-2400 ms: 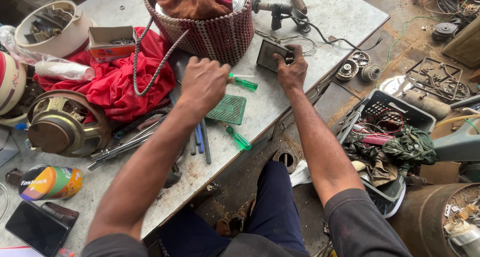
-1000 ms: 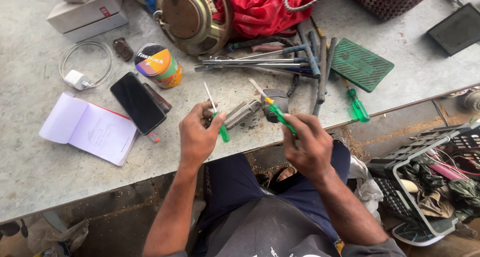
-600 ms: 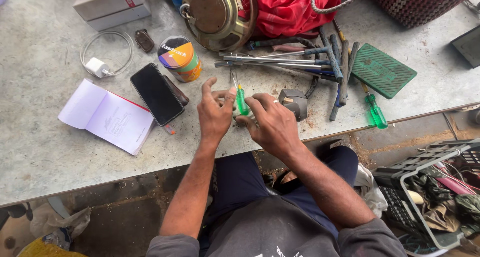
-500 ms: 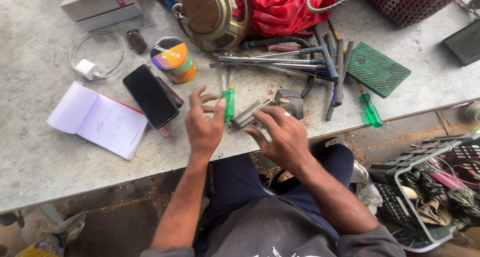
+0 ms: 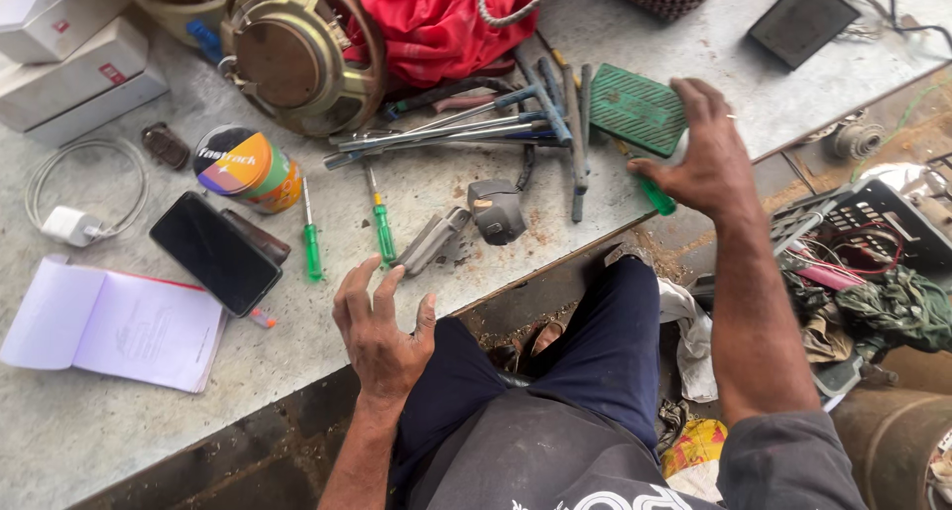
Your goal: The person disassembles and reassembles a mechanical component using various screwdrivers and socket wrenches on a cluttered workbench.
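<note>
My left hand hovers open over the near table edge and holds nothing. Just beyond it lie two green-handled screwdrivers, a flat grey metal piece and a small dark grey part. My right hand reaches out to the right, fingers spread over a green mesh pad. Its thumb touches the handle of a third green screwdriver lying at the table edge.
On the grey table are a bundle of long metal tools, a speaker, red cloth, a colourful tin, a phone, papers, a charger and boxes. A crate of scraps stands at right.
My left hand has let go of a green screwdriver, which now lies on the table, and drawn back. My right hand has left the grey parts and swung right to the green pad.
</note>
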